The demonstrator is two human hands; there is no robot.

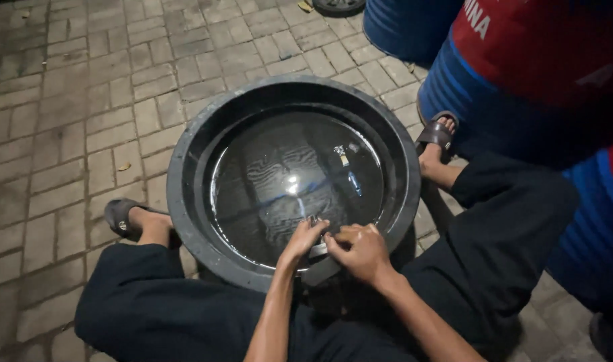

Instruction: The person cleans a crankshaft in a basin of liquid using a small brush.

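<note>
Nearest: the person's two forearms reach forward between black-trousered knees. Left hand [305,239] rests on the near rim of the tub, fingers [313,228] curled down onto a small metal fitting [315,249]; right hand [361,253] is closed around a dark rubber tube [323,268] just beside it, thumb and fingers pinched tight. Both hands are near shut, each with a hold on the piece; whether the left hand pinches or merely steadies cannot be told. The tube lies over the tub rim at its near edge, its long axis running from lower right up and left toward the fitting, the fitted end pointing into the water; its far reach is hidden below the surface. Risk, as a judgement: wet fingers may slip off the small fitting and let it drop into the dark water, where glare would hide it. Beyond: black round tub [186,194], filled with water carrying a light reflection. Either side: sandalled feet on brick paving [65,100]. Farthest: blue drums [400,27].
</note>
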